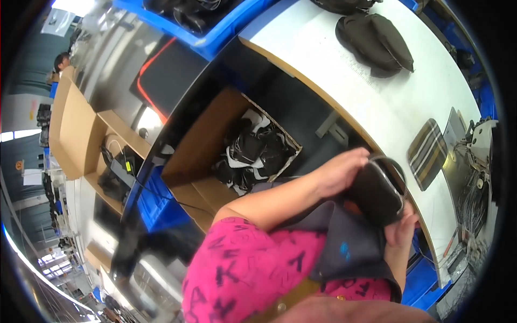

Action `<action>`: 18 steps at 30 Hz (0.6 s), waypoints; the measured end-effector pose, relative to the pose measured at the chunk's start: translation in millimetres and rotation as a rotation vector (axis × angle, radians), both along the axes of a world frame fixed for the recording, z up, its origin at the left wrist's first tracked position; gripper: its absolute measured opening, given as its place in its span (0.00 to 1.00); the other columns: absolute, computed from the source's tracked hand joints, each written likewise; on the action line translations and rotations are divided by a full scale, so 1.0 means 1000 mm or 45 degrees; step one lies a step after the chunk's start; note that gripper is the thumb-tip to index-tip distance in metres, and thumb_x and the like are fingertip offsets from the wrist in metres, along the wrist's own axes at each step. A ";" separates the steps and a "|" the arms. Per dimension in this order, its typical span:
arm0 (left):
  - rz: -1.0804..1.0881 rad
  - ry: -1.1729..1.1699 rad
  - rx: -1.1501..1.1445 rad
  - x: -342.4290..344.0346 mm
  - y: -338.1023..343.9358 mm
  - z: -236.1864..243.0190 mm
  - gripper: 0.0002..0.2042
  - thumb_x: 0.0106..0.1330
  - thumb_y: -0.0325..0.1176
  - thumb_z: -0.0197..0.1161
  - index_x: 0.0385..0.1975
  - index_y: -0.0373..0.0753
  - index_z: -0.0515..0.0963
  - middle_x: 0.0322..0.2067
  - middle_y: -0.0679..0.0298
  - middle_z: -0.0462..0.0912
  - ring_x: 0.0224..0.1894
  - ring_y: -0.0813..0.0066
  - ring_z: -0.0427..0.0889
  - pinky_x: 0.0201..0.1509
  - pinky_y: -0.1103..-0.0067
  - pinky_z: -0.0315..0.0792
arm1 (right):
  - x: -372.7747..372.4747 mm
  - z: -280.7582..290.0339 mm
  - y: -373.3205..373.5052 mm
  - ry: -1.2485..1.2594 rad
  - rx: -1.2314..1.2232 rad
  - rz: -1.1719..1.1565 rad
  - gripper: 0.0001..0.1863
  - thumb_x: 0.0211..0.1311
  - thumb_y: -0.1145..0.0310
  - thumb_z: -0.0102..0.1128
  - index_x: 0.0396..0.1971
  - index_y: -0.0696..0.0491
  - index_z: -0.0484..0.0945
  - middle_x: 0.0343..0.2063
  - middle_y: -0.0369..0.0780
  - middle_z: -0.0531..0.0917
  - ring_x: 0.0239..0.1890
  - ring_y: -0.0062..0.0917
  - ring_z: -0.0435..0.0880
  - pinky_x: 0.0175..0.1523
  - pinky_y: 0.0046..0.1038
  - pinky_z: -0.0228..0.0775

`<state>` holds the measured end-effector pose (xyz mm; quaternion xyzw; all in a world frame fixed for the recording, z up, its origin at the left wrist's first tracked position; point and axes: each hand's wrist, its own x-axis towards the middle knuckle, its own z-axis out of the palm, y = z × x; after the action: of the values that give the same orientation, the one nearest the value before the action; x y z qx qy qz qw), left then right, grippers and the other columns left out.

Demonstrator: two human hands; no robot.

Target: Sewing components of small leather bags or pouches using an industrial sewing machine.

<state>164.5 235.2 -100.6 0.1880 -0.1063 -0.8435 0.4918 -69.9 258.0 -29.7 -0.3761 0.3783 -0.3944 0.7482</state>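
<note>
Both my hands are on a dark, rounded fabric piece with a curved, shiny cord-like edge, possibly a small pouch or case. My left hand grips its upper left side, fingers curled over the rim. At its lower right end, my right hand pinches the edge between thumb and fingers. A thin grey strip arches from the piece above my hands. The piece is held over my lap, close to the rim of the white table. Its underside is hidden.
Dark sewn fabric pieces lie at the table's far end. A plaid pad sits beside a sewing machine at right. Left of the table stands a cardboard box holding black and white pieces. A blue crate is behind it.
</note>
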 end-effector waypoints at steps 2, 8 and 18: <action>0.082 0.025 0.041 0.005 0.000 0.001 0.09 0.77 0.35 0.51 0.47 0.39 0.74 0.45 0.63 0.83 0.48 0.72 0.83 0.57 0.74 0.76 | -0.011 -0.017 0.015 0.243 0.217 0.075 0.26 0.70 0.54 0.65 0.51 0.65 0.83 0.48 0.39 0.87 0.47 0.23 0.83 0.56 0.29 0.74; -0.162 -0.182 -0.132 0.015 0.002 0.015 0.16 0.80 0.43 0.51 0.41 0.37 0.79 0.39 0.66 0.84 0.44 0.77 0.81 0.53 0.77 0.75 | -0.046 0.005 0.006 0.730 -0.250 0.369 0.13 0.72 0.67 0.57 0.33 0.62 0.81 0.28 0.30 0.80 0.30 0.14 0.72 0.36 0.19 0.62; -0.409 -1.091 -0.757 0.005 -0.034 0.062 0.14 0.71 0.40 0.69 0.41 0.33 0.82 0.35 0.68 0.84 0.40 0.82 0.80 0.46 0.79 0.75 | -0.012 0.050 -0.032 1.090 -0.897 0.465 0.12 0.64 0.70 0.63 0.23 0.58 0.75 0.19 0.45 0.73 0.20 0.41 0.74 0.28 0.38 0.62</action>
<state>169.3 201.5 -38.4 0.3492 -0.5584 -0.6895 0.3014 -81.4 225.8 20.1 -0.7874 0.4219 -0.1738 0.4144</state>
